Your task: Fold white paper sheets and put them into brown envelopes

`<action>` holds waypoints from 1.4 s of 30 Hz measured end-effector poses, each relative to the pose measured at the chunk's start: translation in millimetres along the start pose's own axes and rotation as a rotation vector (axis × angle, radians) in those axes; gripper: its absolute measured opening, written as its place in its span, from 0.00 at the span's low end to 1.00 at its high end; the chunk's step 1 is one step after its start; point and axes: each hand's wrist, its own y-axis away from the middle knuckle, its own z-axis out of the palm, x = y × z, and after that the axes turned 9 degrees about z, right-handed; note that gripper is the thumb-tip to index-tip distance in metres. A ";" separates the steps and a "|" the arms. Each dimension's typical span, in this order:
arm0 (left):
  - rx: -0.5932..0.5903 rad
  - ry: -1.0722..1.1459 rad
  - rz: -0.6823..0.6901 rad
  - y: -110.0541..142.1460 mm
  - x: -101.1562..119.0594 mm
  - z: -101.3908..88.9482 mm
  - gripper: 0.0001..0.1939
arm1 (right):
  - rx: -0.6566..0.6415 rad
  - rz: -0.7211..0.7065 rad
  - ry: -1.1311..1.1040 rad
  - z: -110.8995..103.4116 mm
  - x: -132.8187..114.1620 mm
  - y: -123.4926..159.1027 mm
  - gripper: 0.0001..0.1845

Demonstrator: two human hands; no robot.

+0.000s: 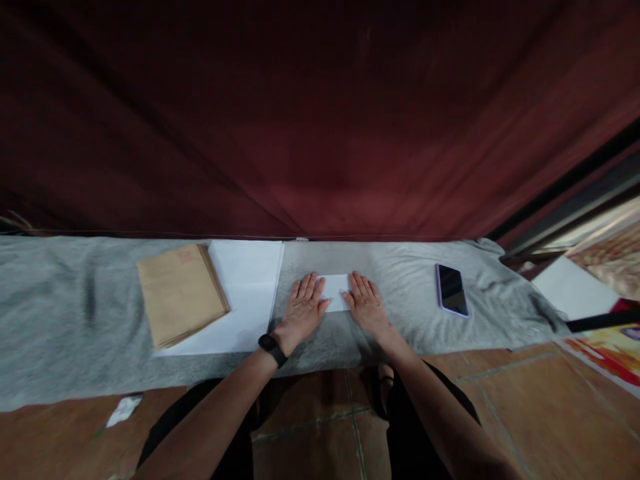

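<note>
A small white piece of paper [335, 292], apparently folded, lies flat on the grey cloth in front of me. My left hand [304, 308] presses down on its left end, palm down with the fingers stretched out. On the right end rests my right hand [366, 303], also flat with its fingers extended. The paper's middle shows between the two thumbs, while its ends are hidden under the hands. A dark band [273, 350] circles my left wrist.
Left of my hands, a stack of brown paper envelopes [183, 293] overlaps large white sheets [253, 293]. A phone [453, 290] with a purple edge lies to the right on the grey cloth [400, 333]. Behind hangs a dark red curtain [320, 133]. White scrap [123, 410] lies on the tiled floor.
</note>
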 end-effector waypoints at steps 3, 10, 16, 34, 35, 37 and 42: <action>0.008 -0.004 0.006 1.5 -2.3 2.8 0.31 | 0.011 -0.002 0.008 0.0 -0.5 0.9 0.33; 0.062 -0.014 0.017 4.6 0.4 -0.9 0.29 | 0.020 -0.021 0.061 -0.1 3.1 1.6 0.32; 0.031 -0.027 0.145 6.1 22.7 -14.3 0.28 | 0.046 -0.030 0.083 2.0 11.8 5.0 0.33; 0.038 0.115 0.132 13.9 42.9 3.2 0.30 | 0.027 -0.152 -0.213 -2.1 -3.7 2.2 0.31; 0.035 0.113 0.119 11.7 42.6 5.4 0.30 | -0.012 -0.174 -0.234 -2.4 -7.9 2.3 0.30; 0.036 0.106 0.078 7.2 41.2 10.3 0.30 | -0.077 -0.198 -0.219 -1.9 -14.4 4.3 0.30; 0.080 0.067 -0.005 -3.9 29.7 16.6 0.29 | -0.067 -0.109 -0.077 -0.4 -11.9 7.3 0.30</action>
